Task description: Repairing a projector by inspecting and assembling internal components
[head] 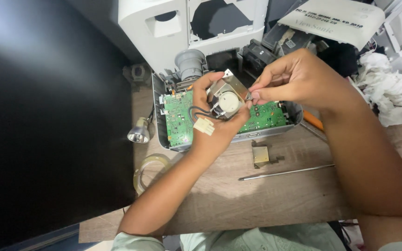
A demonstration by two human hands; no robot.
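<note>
My left hand grips a small metal-framed module with a round white centre, held above an opened grey device. A black cable with a white plug hangs from the module over my left palm. My right hand pinches the module's right edge with thumb and forefinger. Below both hands lies the opened device chassis with a green circuit board and a grey lens barrel at its back.
A large black panel fills the left side. On the wooden table lie a small lamp bulb, a roll of clear tape, a small metal bracket and a thin metal rod. White device covers and crumpled cloth stand behind.
</note>
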